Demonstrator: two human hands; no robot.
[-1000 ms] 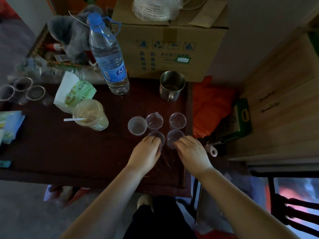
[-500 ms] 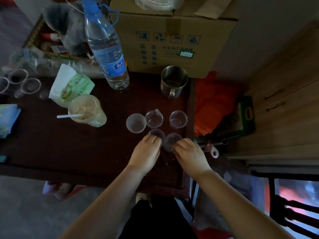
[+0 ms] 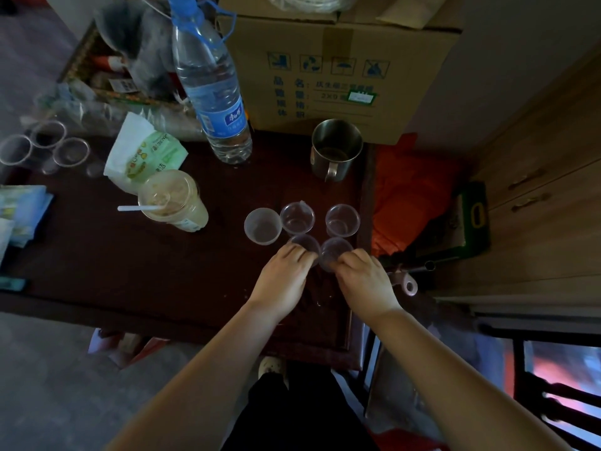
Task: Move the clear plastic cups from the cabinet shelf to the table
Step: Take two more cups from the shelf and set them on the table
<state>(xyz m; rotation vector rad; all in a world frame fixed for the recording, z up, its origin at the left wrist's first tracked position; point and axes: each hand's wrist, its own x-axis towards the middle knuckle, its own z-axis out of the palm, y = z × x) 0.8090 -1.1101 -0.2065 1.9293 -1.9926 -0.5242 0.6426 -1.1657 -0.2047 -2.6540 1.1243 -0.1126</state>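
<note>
Several small clear plastic cups stand on the dark table point(image 3: 97, 255). Three form a back row: a frosted cup point(image 3: 262, 225), a clear cup point(image 3: 297, 218) and another clear cup point(image 3: 342, 219). In front of them my left hand point(image 3: 282, 280) has its fingers closed around a clear cup point(image 3: 305, 244), which rests on the table. Beside it my right hand point(image 3: 366, 281) grips a second clear cup point(image 3: 335, 252) at its near side. The two held cups almost touch. The wooden cabinet point(image 3: 536, 229) stands at the right.
A water bottle point(image 3: 211, 92), a steel mug point(image 3: 336, 149), a lidded drink with a straw point(image 3: 172, 200) and a wipes pack point(image 3: 143, 154) stand behind. A cardboard box point(image 3: 338, 66) fills the back. More clear cups point(image 3: 45, 148) sit far left. The table's right edge lies close to the cups.
Both hands stay on the two front cups. The right-hand cup has slid a little left, closer to the left-hand cup. The head camera has shifted slightly.
</note>
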